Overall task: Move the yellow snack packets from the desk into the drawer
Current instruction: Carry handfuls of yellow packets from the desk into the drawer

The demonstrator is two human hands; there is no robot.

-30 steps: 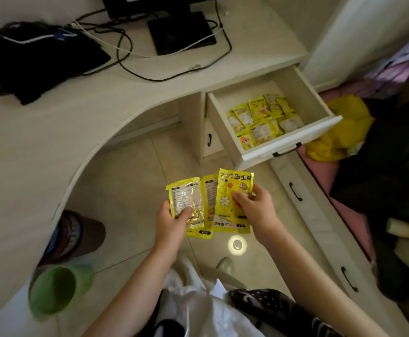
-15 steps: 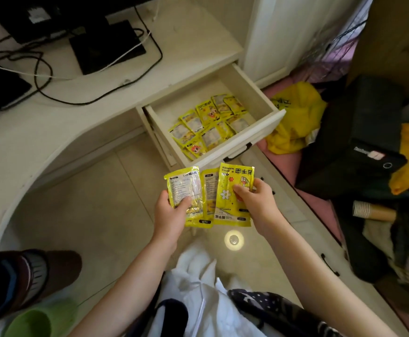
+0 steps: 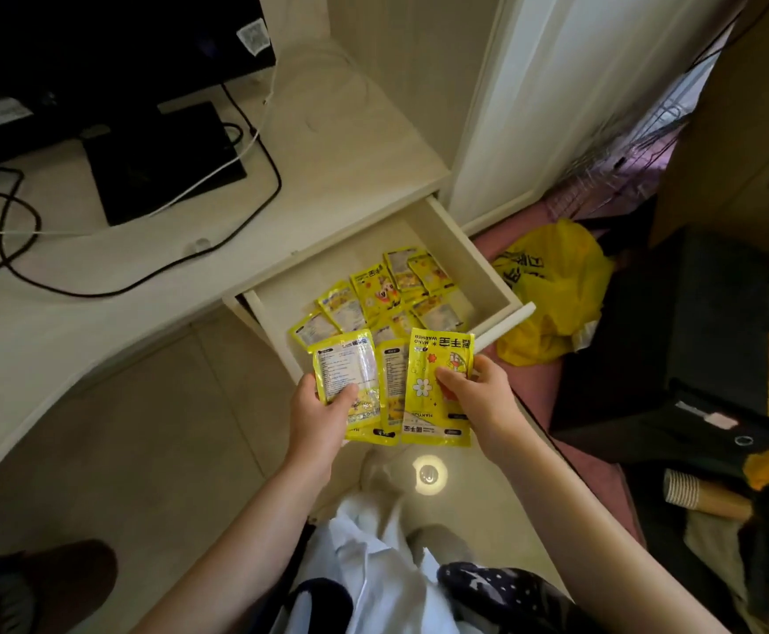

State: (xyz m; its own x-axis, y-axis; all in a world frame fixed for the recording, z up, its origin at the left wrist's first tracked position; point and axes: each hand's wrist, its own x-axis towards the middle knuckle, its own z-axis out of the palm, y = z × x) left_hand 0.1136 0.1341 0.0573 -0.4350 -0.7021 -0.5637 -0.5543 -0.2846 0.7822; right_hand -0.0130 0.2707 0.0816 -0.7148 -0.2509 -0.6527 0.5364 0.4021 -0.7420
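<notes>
- Head view: both hands are holding a fan of three yellow packets over the floor, just in front of the open drawer [image 3: 501,286].
- Left hand [image 3: 318,404] is gripping the left packet [image 3: 346,363], thumb curled over its printed, partly clear face; fingers are hidden behind it.
- Right hand [image 3: 478,395] is pinching the right packet [image 3: 432,359], thumb lying on the cartoon face, fingers curling round its right edge.
- A middle packet [image 3: 394,382] is showing as a narrow strip between the two, overlapped by both; which hand is holding it cannot be told.
- Long axes of all three are running roughly away from the person, toward the drawer. The right packet's large print is reading upside down, so its top edge is pointing back at the person's body. The left packet is tilting slightly leftward at its far end.
- Loose packets [image 3: 382,295] are already lying flat in the drawer, overlapping, at mixed angles, filling the near and middle floor of it.
- Desk [image 3: 99,286] is carrying a monitor stand [image 3: 158,162] and black cables [image 3: 254,176].
- A yellow plastic bag [image 3: 551,290] is sitting on the floor just right of the drawer front.
- A black box [image 3: 675,350] is standing farther right.
</notes>
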